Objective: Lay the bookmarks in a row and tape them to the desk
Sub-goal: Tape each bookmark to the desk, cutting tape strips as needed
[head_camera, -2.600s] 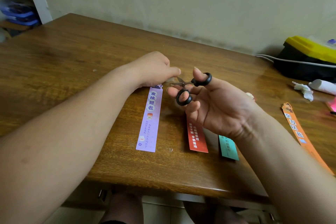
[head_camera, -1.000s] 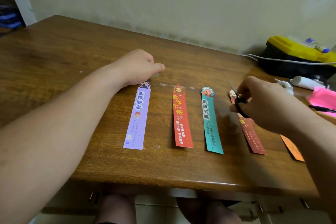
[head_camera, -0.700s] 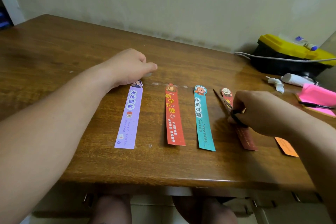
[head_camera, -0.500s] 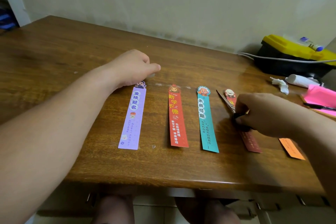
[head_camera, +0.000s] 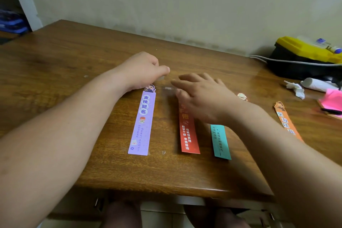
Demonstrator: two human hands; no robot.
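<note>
Several bookmarks lie side by side on the wooden desk (head_camera: pixel 55 79): a purple one (head_camera: pixel 142 122), a red one (head_camera: pixel 187 135), a teal one (head_camera: pixel 220 140), the cartoon top of a fourth (head_camera: pixel 242 96) and an orange one (head_camera: pixel 286 120) further right. My left hand (head_camera: pixel 142 72) is fisted above the purple bookmark's top and pinches the end of a strip of clear tape (head_camera: pixel 163 78). My right hand (head_camera: pixel 203 96) hovers flat with fingers spread over the tops of the red and teal bookmarks, holding nothing. The scissors are hidden from view.
At the back right stand a yellow and black box (head_camera: pixel 303 55) with a white cable (head_camera: pixel 262 59), a white tube (head_camera: pixel 316 84), crumpled paper (head_camera: pixel 296 89) and pink sticky notes (head_camera: pixel 333 100). The desk's front edge runs near my knees.
My right hand held scissors by the fourth bookmark; now it is empty and has swung left over the red and teal bookmarks. My left hand has stayed on the tape end.
</note>
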